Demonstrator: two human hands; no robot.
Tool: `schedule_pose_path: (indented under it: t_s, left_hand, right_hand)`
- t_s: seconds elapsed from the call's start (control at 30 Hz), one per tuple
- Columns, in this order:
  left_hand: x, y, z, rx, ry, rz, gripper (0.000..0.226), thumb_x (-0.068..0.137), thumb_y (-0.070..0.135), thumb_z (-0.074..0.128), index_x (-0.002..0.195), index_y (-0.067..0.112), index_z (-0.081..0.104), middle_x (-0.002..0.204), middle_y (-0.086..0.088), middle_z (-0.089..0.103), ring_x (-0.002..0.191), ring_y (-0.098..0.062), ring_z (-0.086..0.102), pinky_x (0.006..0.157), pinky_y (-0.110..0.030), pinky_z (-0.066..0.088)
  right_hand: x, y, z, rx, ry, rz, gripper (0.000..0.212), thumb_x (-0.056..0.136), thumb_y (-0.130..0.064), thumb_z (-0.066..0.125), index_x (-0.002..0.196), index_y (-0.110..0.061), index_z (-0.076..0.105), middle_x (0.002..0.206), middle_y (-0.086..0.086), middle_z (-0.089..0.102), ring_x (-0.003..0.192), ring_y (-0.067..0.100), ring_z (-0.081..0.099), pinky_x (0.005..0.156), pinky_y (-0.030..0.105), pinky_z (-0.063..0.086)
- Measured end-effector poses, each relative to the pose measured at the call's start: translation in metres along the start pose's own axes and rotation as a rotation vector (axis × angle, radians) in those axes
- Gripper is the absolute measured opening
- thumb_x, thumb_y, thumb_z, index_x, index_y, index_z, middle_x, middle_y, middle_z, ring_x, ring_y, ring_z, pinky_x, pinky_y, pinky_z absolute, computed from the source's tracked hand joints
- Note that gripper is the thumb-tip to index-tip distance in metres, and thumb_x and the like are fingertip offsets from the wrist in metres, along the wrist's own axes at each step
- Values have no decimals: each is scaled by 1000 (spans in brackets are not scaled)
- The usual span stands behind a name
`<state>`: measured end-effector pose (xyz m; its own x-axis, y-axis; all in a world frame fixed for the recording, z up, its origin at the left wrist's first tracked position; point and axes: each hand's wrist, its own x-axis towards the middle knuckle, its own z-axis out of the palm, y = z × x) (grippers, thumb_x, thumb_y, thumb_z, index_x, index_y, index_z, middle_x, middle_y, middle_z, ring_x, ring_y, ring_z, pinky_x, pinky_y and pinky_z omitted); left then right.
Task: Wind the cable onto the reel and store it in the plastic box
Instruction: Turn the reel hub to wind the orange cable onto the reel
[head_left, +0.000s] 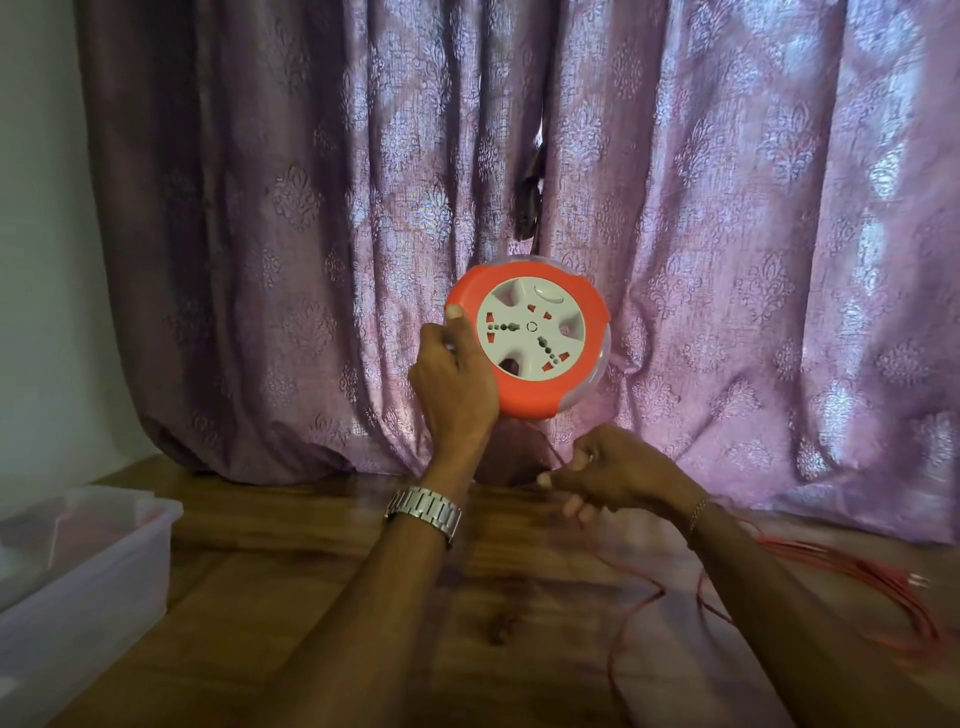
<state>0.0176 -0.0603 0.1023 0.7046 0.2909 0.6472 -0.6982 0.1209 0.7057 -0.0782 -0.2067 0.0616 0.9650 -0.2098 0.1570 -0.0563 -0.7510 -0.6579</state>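
An orange round reel (530, 338) with a white socket face is held up in the air in front of the curtain. My left hand (454, 379) grips its left rim, thumb on the front. Just below the reel, my right hand (608, 475) is closed around the thin red cable (631, 618). The cable runs from the reel's underside through that hand, then trails down across the wooden table. More of it lies in loose loops at the right edge. The clear plastic box (78, 577) stands at the left, lid off.
A purple patterned curtain (727, 208) hangs right behind the reel and rests on the wooden table (322, 597). A pale wall is at the far left. A steel watch sits on my left wrist.
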Motion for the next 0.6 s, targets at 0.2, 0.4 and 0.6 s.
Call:
schedule_pose_path:
  t_s: [0.2, 0.4, 0.6]
  left_hand:
    - [3, -3, -2, 27, 31, 19, 48, 105, 47, 36, 85, 9, 57, 74, -1, 62, 77, -29, 61, 67, -41, 50]
    - [5, -5, -4, 73, 81, 30, 43, 104, 46, 36, 82, 15, 55, 66, 14, 52, 62, -6, 53, 55, -29, 37]
    - [7, -9, -5, 75, 65, 16, 47, 103, 49, 34, 83, 12, 54, 66, 12, 52, 65, -18, 54, 60, -34, 38]
  right_hand:
    - [-5, -4, -22, 31, 120, -38, 40, 73, -35, 83, 67, -12, 52, 64, 8, 74, 53, 19, 71, 37, 16, 40]
    - [-25, -22, -49, -102, -75, -98, 39, 69, -36, 86, 63, -17, 53, 69, 10, 75, 53, 20, 70, 39, 18, 39]
    - [-50, -50, -55, -138, -314, -97, 23, 76, -42, 80, 87, -22, 74, 80, 7, 76, 59, 19, 72, 45, 19, 46]
